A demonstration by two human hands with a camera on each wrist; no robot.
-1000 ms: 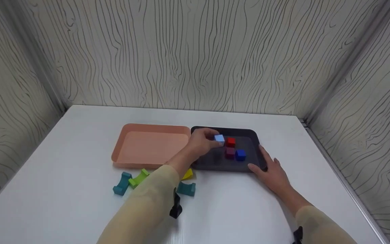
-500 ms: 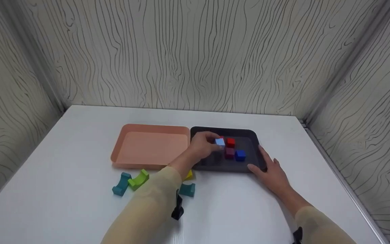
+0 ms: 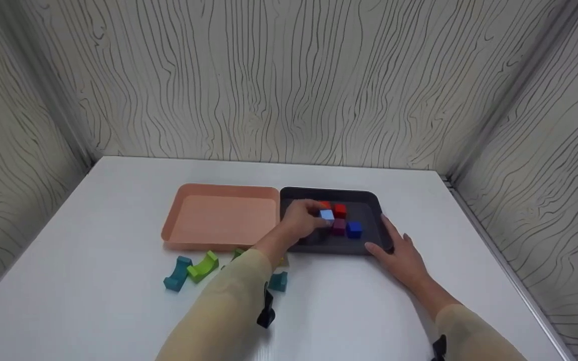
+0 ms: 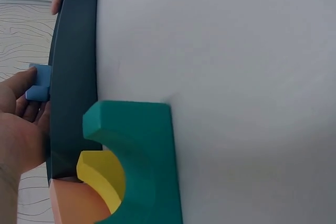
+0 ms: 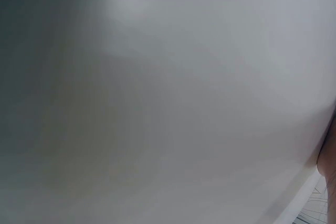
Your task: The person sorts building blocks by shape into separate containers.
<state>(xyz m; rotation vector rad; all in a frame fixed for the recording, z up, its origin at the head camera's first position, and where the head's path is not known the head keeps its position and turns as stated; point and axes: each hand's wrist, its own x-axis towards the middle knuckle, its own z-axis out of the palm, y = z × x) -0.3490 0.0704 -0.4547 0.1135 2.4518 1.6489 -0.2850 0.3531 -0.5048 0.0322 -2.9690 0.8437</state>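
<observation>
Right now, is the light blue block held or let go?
Held: in the head view, the left hand pinches the light blue block over the black tray. I can't tell whether it touches the tray's floor.

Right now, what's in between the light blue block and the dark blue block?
The maroon block: in the head view it shows between the light blue block and the dark blue block.

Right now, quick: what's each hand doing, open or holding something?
Left hand: closed, pinching the light blue block.
Right hand: open, thumb and fingers spread at the dark tray's near right corner.
</observation>
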